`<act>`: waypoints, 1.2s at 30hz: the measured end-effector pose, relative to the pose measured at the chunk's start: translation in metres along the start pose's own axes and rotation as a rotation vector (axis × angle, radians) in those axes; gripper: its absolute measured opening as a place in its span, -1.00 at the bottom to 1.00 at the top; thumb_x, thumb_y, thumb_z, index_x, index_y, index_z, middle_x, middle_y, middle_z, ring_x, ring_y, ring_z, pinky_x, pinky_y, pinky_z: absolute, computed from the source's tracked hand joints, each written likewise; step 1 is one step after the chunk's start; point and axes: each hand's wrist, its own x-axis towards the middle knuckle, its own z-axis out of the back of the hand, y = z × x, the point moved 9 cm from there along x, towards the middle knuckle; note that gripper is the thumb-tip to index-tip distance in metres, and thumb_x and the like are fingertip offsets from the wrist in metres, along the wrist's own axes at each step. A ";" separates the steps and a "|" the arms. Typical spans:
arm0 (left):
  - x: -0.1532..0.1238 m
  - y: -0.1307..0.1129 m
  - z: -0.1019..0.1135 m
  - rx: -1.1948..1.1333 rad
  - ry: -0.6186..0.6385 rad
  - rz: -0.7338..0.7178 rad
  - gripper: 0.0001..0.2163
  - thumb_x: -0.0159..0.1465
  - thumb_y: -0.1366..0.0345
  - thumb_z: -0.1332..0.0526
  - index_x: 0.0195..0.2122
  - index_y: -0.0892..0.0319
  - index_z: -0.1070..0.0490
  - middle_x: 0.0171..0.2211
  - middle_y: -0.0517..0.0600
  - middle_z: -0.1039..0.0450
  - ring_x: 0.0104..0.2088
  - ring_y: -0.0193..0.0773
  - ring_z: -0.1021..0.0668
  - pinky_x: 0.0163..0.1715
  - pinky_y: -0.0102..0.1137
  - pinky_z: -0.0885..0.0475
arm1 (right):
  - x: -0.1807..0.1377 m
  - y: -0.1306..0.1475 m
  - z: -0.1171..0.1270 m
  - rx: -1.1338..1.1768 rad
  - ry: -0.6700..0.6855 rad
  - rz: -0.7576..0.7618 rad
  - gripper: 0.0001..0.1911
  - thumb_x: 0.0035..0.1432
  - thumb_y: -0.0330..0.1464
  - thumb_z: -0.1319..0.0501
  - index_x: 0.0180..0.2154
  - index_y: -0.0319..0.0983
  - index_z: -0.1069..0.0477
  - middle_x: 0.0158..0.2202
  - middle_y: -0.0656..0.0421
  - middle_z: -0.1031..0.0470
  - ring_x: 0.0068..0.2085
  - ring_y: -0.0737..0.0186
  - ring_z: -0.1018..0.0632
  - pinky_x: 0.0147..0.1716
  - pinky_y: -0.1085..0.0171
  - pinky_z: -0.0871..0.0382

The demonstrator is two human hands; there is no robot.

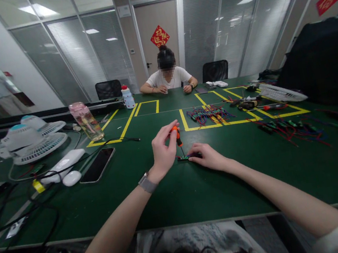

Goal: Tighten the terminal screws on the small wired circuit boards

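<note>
My left hand (165,147), with a watch on its wrist, is closed on the orange and black handle of a screwdriver (178,137). The screwdriver stands nearly upright, its thin shaft pointing down at a small green circuit board (183,158) on the table. Whether the tip touches the board is too small to tell. Beside the shaft, my right hand (207,156) is closed on the board's right end and holds it against the table. Its fingers hide part of the board.
Wired circuit boards (210,114) lie in a heap beyond my hands, more boards (287,125) to the right. A phone (98,165), a white earbud case (72,178), fans (35,141) and a pink-lidded bottle (87,121) stand left. A person (167,75) sits opposite.
</note>
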 end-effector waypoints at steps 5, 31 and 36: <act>0.002 -0.006 0.003 0.079 -0.013 -0.030 -0.83 0.27 0.31 -0.19 -0.13 0.15 -0.49 -0.20 0.03 -0.42 -0.20 -0.30 -0.51 -0.27 -0.46 -0.48 | 0.000 -0.002 0.001 0.006 0.004 -0.009 -0.90 0.11 -0.43 -0.25 -0.30 -0.27 -0.53 -0.34 0.11 -0.45 -0.31 0.22 -0.48 -0.27 0.26 -0.36; 0.004 -0.001 0.004 0.129 -0.005 -0.031 -0.79 0.30 0.30 -0.14 -0.08 0.10 -0.47 -0.16 0.02 -0.36 -0.16 -0.30 -0.48 -0.18 -0.39 -0.47 | 0.001 -0.007 0.000 0.021 0.030 -0.013 -0.88 0.09 -0.40 -0.28 -0.29 -0.27 -0.55 -0.36 0.13 -0.46 -0.33 0.24 -0.49 -0.30 0.29 -0.35; 0.002 0.002 -0.002 -0.015 0.050 0.019 -0.71 0.34 0.32 -0.07 0.07 0.11 -0.35 -0.06 0.07 -0.41 -0.14 -0.29 -0.52 -0.23 -0.42 -0.50 | 0.001 -0.006 0.001 0.033 0.029 -0.010 -0.88 0.09 -0.40 -0.28 -0.29 -0.26 -0.54 -0.34 0.13 -0.46 -0.32 0.24 -0.49 -0.29 0.29 -0.35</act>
